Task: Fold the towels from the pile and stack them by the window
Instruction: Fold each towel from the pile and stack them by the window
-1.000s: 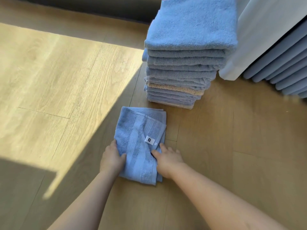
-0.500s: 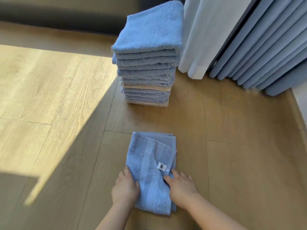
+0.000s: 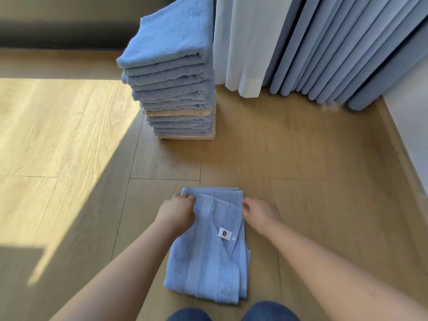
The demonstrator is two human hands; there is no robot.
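Curled fingers (image 3: 246, 206) of your left hand (image 3: 175, 214) and right hand (image 3: 260, 215) pinch the far corners of the folded light-blue terry towel (image 3: 208, 262), which lies flat on the wooden plank floor (image 3: 312, 181). Beyond it, well apart, the tall stack of folded blue and beige towels (image 3: 176, 89) stands just beside the white and blue pleated curtains (image 3: 324, 47).

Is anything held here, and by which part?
The towel: left grip pinches its far left corner, right grip its far right corner.
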